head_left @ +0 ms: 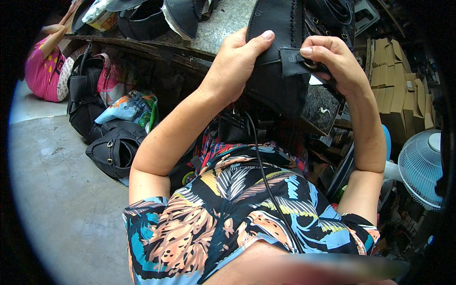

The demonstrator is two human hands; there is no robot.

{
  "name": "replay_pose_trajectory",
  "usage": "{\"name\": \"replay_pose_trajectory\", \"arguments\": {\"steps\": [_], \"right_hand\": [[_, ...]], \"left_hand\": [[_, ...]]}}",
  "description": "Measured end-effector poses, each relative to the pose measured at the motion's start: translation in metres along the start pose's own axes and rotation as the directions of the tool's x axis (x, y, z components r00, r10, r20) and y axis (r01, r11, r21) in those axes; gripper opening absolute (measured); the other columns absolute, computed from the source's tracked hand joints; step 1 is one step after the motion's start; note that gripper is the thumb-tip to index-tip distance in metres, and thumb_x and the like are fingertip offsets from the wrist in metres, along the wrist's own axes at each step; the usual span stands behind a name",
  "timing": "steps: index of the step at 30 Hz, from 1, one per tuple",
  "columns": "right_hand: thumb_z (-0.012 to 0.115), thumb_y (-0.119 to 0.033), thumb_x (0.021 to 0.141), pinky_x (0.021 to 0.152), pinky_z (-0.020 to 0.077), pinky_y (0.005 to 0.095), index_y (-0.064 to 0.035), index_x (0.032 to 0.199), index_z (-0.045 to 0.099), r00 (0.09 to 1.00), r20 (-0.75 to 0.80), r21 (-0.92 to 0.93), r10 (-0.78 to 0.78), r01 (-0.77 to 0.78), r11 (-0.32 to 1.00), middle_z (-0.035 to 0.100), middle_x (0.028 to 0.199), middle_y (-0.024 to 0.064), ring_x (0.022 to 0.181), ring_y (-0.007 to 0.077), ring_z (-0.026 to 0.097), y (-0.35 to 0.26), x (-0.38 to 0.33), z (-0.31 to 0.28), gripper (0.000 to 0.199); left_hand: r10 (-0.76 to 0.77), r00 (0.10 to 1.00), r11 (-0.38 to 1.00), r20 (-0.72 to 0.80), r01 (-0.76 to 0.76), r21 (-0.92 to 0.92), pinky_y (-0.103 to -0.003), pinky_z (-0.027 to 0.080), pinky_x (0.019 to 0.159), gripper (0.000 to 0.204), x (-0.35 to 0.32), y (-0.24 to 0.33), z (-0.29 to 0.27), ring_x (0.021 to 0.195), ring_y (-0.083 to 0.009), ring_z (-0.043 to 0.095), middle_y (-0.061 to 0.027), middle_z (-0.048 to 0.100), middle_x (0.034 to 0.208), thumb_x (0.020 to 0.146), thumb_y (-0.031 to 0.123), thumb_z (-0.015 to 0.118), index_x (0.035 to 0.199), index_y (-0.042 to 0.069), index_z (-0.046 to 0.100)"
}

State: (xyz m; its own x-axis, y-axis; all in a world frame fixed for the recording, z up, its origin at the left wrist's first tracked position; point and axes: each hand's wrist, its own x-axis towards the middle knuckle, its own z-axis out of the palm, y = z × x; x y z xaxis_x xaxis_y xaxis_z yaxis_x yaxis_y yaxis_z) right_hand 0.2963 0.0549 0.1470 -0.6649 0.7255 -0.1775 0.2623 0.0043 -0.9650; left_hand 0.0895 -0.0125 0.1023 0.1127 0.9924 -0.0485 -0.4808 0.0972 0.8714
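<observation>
A black leather piece (278, 28) with a stitched, puckered seam and a pale mark hangs over the workbench edge between my hands. My left hand (240, 59) grips its left side, thumb on top and fingers hidden behind it. A short black strap tab (292, 61), marked in pale pencil, sticks out from the piece. My right hand (332, 57) pinches the end of this tab between thumb and bent forefinger. A small metal part seems to show below those fingers, too small to make out.
Black leather pieces (142, 21) and a tub (101, 18) stand on the workbench (221, 21). Black bags (114, 151) lie on the floor at left. Flattened cardboard (392, 78) and a fan (420, 164) are at right. Another person in pink (40, 73) is at far left.
</observation>
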Motion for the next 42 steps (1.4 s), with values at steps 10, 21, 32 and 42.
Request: {"name": "replay_pose_trajectory", "arguments": {"steps": [10,21,32,42], "right_hand": [[0.063,-0.026,0.092,0.039,0.0280,0.0133,-0.0081,0.078,0.062,0.999,-0.048,-0.074,-0.020,0.017,0.997,0.048,0.065,-0.0072,0.049,-0.0017,0.039,0.006,0.000,0.004,0.023],[0.065,-0.028,0.090,0.039,0.0264,0.0137,-0.0104,0.075,0.060,0.999,-0.041,-0.128,-0.010,0.005,0.992,0.048,0.063,-0.0082,0.049,-0.0020,0.039,0.006,-0.001,0.005,0.024],[0.064,-0.032,0.089,0.044,0.0274,0.0175,-0.0093,0.074,0.059,0.998,-0.052,-0.198,-0.021,0.010,0.980,0.046,0.061,-0.0079,0.049,0.0012,0.039,0.013,0.004,0.009,0.027],[0.079,-0.037,0.075,0.048,0.0239,0.0202,-0.0082,0.071,0.057,0.999,0.019,-0.310,-0.050,0.053,0.949,0.044,0.060,-0.0078,0.054,0.0018,0.038,0.012,0.009,0.005,0.037]], "left_hand": [[-0.036,0.999,0.994,-0.026,0.039,0.098,-0.028,0.056,0.075,0.029,-0.005,0.006,0.003,0.083,-0.0141,0.068,-0.0084,0.069,0.097,0.095,0.024,0.061,0.112,0.001,0.059],[0.060,0.995,0.993,0.085,-0.068,0.097,-0.029,0.057,0.075,0.035,-0.005,-0.001,-0.002,0.084,-0.0157,0.068,-0.0092,0.068,0.098,0.084,0.013,0.074,0.112,0.000,0.058],[0.043,0.998,0.995,0.039,-0.047,0.090,-0.028,0.056,0.074,0.031,-0.006,-0.004,-0.002,0.081,-0.0148,0.068,-0.0092,0.069,0.093,0.081,0.007,0.072,0.108,-0.003,0.060],[0.097,0.995,0.991,0.020,-0.098,0.094,-0.027,0.057,0.071,0.028,-0.002,-0.008,-0.003,0.078,-0.0146,0.067,-0.0088,0.069,0.092,0.081,0.006,0.071,0.106,-0.003,0.061]]}}
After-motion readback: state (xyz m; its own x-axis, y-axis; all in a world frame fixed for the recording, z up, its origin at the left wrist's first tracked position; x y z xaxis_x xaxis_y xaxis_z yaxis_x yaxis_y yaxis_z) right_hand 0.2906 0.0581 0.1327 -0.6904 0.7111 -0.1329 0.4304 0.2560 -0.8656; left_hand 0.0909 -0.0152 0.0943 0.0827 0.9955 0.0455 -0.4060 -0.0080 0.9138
